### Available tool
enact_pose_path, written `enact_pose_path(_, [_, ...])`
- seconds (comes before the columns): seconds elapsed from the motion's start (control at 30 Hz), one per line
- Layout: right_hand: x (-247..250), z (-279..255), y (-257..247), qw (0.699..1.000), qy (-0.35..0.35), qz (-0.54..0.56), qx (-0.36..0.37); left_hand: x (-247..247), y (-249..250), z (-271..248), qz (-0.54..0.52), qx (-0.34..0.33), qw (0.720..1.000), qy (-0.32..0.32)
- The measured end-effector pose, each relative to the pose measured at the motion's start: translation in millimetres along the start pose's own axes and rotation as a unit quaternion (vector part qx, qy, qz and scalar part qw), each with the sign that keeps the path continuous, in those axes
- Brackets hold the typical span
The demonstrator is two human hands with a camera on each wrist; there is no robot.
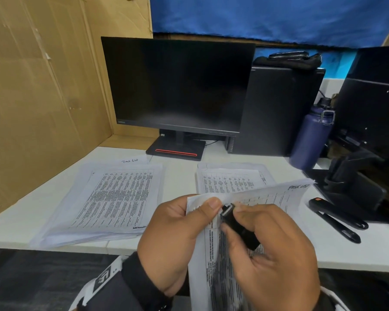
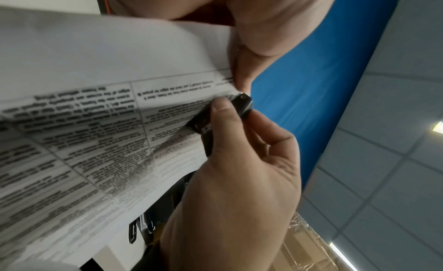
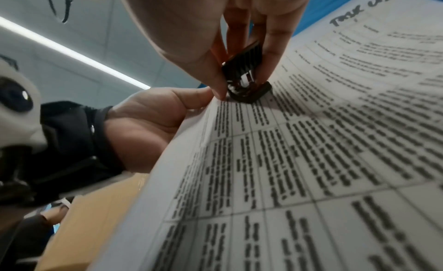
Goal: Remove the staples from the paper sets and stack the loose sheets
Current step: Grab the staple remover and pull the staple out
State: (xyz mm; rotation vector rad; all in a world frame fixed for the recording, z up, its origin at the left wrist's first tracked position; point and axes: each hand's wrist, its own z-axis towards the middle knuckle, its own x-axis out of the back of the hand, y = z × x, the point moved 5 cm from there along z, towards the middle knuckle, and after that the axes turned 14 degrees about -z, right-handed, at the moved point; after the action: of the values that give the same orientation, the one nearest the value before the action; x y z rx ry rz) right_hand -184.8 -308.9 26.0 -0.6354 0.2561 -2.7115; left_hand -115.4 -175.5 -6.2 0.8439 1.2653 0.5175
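My left hand (image 1: 203,208) pinches the top corner of a stapled paper set (image 1: 267,198), held up above the desk's front edge. My right hand (image 1: 233,218) grips a small black staple remover (image 1: 238,223) between thumb and fingers, its metal tip against that corner beside my left thumb. In the left wrist view the staple remover (image 2: 242,104) touches the paper set (image 2: 95,66) just below my left fingertips (image 2: 242,83). The right wrist view shows the staple remover (image 3: 244,79) pressed onto the printed paper set (image 3: 311,142). The staple itself is hidden. One paper stack (image 1: 112,198) lies left, another paper stack (image 1: 229,180) behind my hands.
On the white desk (image 1: 180,173) a dark monitor (image 1: 177,84) stands at the back, a black computer tower (image 1: 276,108) and a blue bottle (image 1: 310,135) to its right. Two black pen-like tools (image 1: 337,218) lie at the right. A cardboard wall (image 1: 43,97) closes the left side.
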Motion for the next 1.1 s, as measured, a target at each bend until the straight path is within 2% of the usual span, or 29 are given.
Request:
enact_pose_path(0.13, [-2.6,-1.2,-0.7,0.999,0.001,-0.041,0.027,4.6,-4.7,1.7,0.009,-0.008,1.000,0.020])
enact_pose_path(0.23, [-4.4,-1.9,0.4,1.000,-0.010,-0.009,-0.002,6.4,-6.8,2.1,0.010,-0.004,1.000,0.027])
enact_pose_path(0.33, [-7.8,-3.9,7.3,0.990,-0.048,0.057,-0.117,8.2,-6.9,3.1,0.031,-0.016,0.999,0.029])
enact_pose_path(0.43, [-15.9,-7.5,16.1,0.954,-0.110,0.136,-0.242,9.0,-4.7,4.1,0.066,-0.036,0.997,0.024])
enact_pose_path(0.53, [-23.7,-5.2,19.6,0.914,-0.158,0.228,-0.296,8.8,1.1,5.0,0.086,-0.050,0.995,0.017])
enact_pose_path(0.63, [-26.0,0.6,21.3,0.889,-0.176,0.297,-0.300,10.8,5.5,7.2,0.086,-0.055,0.995,0.018])
enact_pose_path(0.87, [-24.7,9.3,24.6,0.886,-0.227,0.313,-0.257,16.7,4.2,11.8,0.067,-0.037,0.997,0.025])
enact_pose_path(1.1, [-40.0,1.3,33.2,0.826,-0.270,0.371,-0.327,23.8,-5.0,14.8,0.034,0.026,0.998,0.044])
